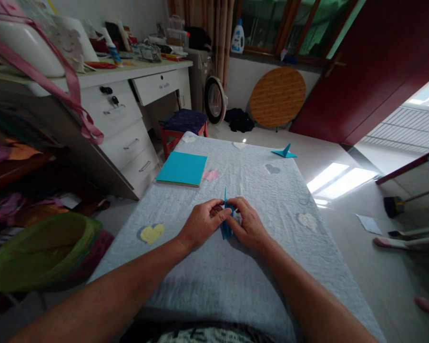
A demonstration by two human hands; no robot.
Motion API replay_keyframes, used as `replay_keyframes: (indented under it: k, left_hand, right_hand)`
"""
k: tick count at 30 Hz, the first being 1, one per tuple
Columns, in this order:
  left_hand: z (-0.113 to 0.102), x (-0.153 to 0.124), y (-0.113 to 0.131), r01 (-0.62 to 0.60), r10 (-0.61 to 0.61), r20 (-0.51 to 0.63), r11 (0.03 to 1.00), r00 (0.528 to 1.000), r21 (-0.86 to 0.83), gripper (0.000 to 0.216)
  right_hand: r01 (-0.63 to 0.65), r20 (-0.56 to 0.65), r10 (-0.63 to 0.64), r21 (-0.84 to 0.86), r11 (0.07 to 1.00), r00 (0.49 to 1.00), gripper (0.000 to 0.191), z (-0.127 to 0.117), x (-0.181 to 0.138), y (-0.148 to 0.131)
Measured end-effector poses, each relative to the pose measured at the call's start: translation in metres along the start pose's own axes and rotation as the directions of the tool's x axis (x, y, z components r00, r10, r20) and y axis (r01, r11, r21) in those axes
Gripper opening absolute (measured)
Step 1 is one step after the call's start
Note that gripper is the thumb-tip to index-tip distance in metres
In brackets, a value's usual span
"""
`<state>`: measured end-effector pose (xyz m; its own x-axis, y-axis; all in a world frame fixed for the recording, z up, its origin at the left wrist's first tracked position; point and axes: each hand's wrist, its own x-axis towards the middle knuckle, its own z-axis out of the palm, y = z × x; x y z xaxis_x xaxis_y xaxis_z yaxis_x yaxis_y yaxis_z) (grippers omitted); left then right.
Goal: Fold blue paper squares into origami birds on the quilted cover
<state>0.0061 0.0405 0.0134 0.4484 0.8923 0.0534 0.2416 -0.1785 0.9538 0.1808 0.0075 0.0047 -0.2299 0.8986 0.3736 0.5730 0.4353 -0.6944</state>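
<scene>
Between my two hands, low over the middle of the table, is a narrow folded piece of blue paper (227,231), its thin tip pointing away from me. My left hand (204,220) pinches it from the left, with the thumb laid across its near face. From the other side, my right hand (249,223) grips the same paper between thumb and fingers. The fingers hide much of its folds. A stack of square paper (183,167), blue on top, lies at the far left of the table. At the far right corner sits a folded blue paper shape (285,152) with an upright point.
A pale quilted cloth with heart patches covers the table (214,286). Left of it stand a white drawer desk (117,119) and a green-lined bin (39,252). A stool (184,121) and an open washing machine (209,90) are behind. A red door (343,71) is at right.
</scene>
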Motion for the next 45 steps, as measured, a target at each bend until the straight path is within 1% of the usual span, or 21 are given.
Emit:
replay_keyframes:
  k: [2, 4, 6, 8, 11, 13, 18, 22, 25, 30, 32, 33, 35, 36, 38, 40, 42, 45]
  left_hand:
    - [-0.002, 0.003, -0.001, 0.033, -0.030, 0.021, 0.990, 0.999, -0.141, 0.035]
    - [-0.002, 0.006, -0.005, 0.059, -0.054, 0.028, 0.971, 0.998, -0.232, 0.033]
    - [-0.001, 0.009, -0.010, 0.089, -0.084, 0.029, 0.944, 0.996, -0.317, 0.035]
    - [0.001, 0.011, -0.016, 0.114, -0.106, 0.042, 0.901, 0.994, -0.420, 0.038]
    - [0.004, 0.013, -0.023, 0.141, -0.142, 0.038, 0.840, 0.989, -0.525, 0.055]
    - [0.005, 0.012, -0.026, 0.148, -0.162, 0.017, 0.843, 0.987, -0.518, 0.062]
    - [0.009, 0.011, -0.026, 0.109, -0.122, -0.003, 0.902, 0.993, -0.418, 0.052]
    - [0.011, 0.013, -0.022, 0.094, -0.114, -0.019, 0.892, 0.993, -0.442, 0.055]
    - [0.012, 0.016, -0.021, 0.091, -0.120, -0.035, 0.887, 0.992, -0.452, 0.054]
    - [0.012, 0.017, -0.020, 0.100, -0.114, -0.007, 0.896, 0.993, -0.432, 0.052]
    - [0.013, 0.015, -0.021, 0.098, -0.102, 0.011, 0.918, 0.995, -0.384, 0.050]
    - [0.013, 0.015, -0.022, 0.091, -0.091, 0.017, 0.939, 0.996, -0.331, 0.049]
    - [0.013, 0.014, -0.024, 0.048, -0.047, 0.008, 0.986, 0.999, -0.159, 0.045]
    - [0.012, 0.013, -0.024, 0.008, -0.009, -0.018, 0.999, 1.000, -0.045, 0.044]
    - [0.008, 0.013, -0.023, -0.084, 0.101, -0.080, 0.977, 0.992, 0.194, 0.042]
    - [0.002, 0.012, -0.021, -0.157, 0.206, -0.094, 0.915, 0.974, 0.372, 0.038]
    - [-0.004, 0.011, -0.017, -0.217, 0.251, -0.016, 0.865, 0.968, 0.452, 0.031]
    - [-0.011, 0.009, -0.013, -0.276, 0.240, 0.137, 0.833, 0.961, 0.479, 0.025]
  right_hand:
    - [0.079, -0.005, -0.079, -0.017, 0.997, 0.997, 0.037, 0.000, -0.001, -0.002]
    - [0.147, 0.000, -0.147, -0.045, 0.988, 0.989, 0.045, 0.000, -0.002, -0.002]
    - [0.194, -0.001, -0.194, -0.067, 0.979, 0.981, 0.044, 0.000, -0.002, -0.001]
    - [0.209, -0.024, -0.212, -0.089, 0.974, 0.977, 0.042, -0.002, -0.001, 0.001]
    - [0.194, -0.041, -0.200, -0.120, 0.974, 0.979, 0.043, -0.005, -0.001, 0.005]
    - [0.197, -0.026, -0.201, -0.117, 0.973, 0.979, 0.043, -0.007, -0.001, 0.008]
    - [0.212, -0.018, -0.214, -0.079, 0.974, 0.977, 0.037, -0.012, -0.002, 0.008]
    - [0.219, 0.006, -0.219, -0.058, 0.974, 0.976, 0.040, -0.015, -0.004, 0.004]
    - [0.232, 0.019, -0.231, -0.057, 0.971, 0.973, 0.034, -0.016, -0.003, 0.004]
    - [0.235, 0.027, -0.234, -0.070, 0.969, 0.972, 0.025, -0.016, -0.003, 0.009]
    - [0.222, 0.026, -0.220, -0.086, 0.971, 0.975, 0.023, -0.015, -0.003, 0.011]
    - [0.210, 0.028, -0.208, -0.097, 0.973, 0.978, 0.022, -0.015, -0.003, 0.012]
    - [0.173, 0.044, -0.168, -0.130, 0.976, 0.985, 0.023, -0.014, -0.004, 0.015]
    - [0.149, 0.059, -0.142, -0.150, 0.977, 0.988, 0.024, -0.014, -0.005, 0.017]
    - [0.103, 0.097, -0.086, -0.188, 0.977, 0.992, 0.025, -0.014, -0.005, 0.021]
    - [0.064, 0.131, -0.036, -0.211, 0.975, 0.991, 0.025, -0.013, -0.006, 0.024]
    - [0.032, 0.147, 0.000, -0.214, 0.976, 0.989, 0.026, -0.013, -0.006, 0.026]
    - [0.004, 0.157, 0.031, -0.213, 0.977, 0.987, 0.023, -0.012, -0.005, 0.026]
